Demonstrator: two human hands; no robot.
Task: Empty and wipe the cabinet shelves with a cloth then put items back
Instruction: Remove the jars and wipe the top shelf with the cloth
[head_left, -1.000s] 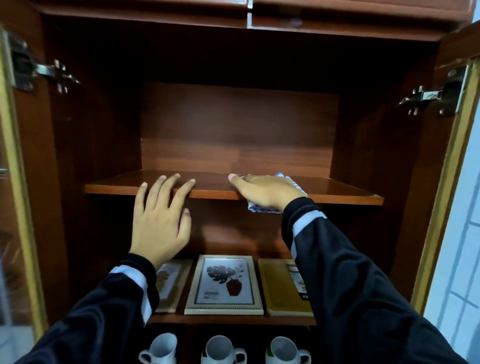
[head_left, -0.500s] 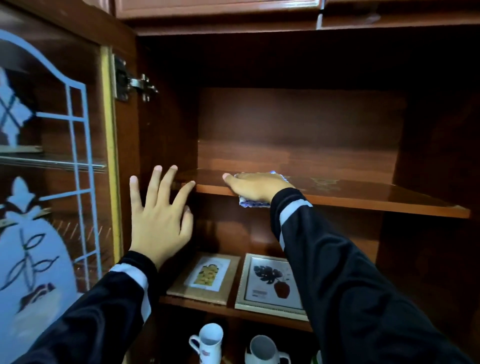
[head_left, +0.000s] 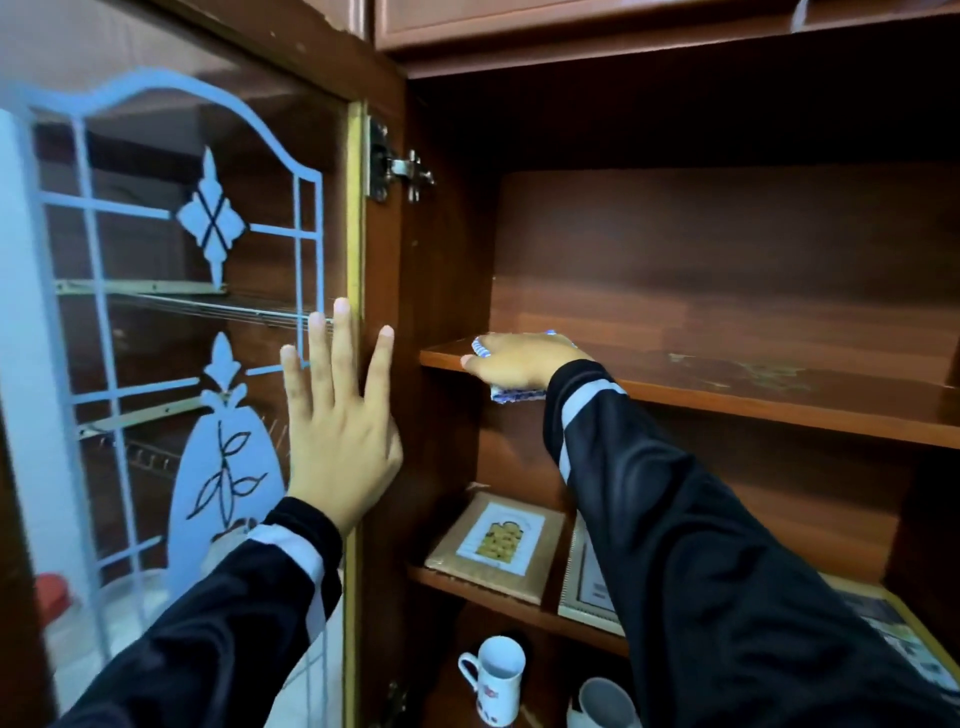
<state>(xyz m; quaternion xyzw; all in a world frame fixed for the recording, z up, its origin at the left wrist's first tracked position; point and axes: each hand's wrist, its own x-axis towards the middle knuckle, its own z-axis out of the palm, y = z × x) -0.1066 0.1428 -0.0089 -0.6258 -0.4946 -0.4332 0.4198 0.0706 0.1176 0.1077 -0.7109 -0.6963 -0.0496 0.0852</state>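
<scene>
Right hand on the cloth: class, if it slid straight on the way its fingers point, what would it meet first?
Probably the cabinet's left side wall: the right hand, flat on the cloth, points left along the shelf, with nothing visible between.

Two hands: left hand (head_left: 340, 431) and right hand (head_left: 519, 358). Two shelf boards: upper shelf (head_left: 779, 395) and middle shelf (head_left: 457, 595). One cloth (head_left: 514, 395) at the upper shelf's front edge. Two picture frames toward the middle shelf's left edge: yellow-print frame (head_left: 498, 545), half-hidden frame (head_left: 587, 587). Two mugs: white mug (head_left: 496, 675), second mug (head_left: 605, 701). One glass door (head_left: 156, 312).
</scene>
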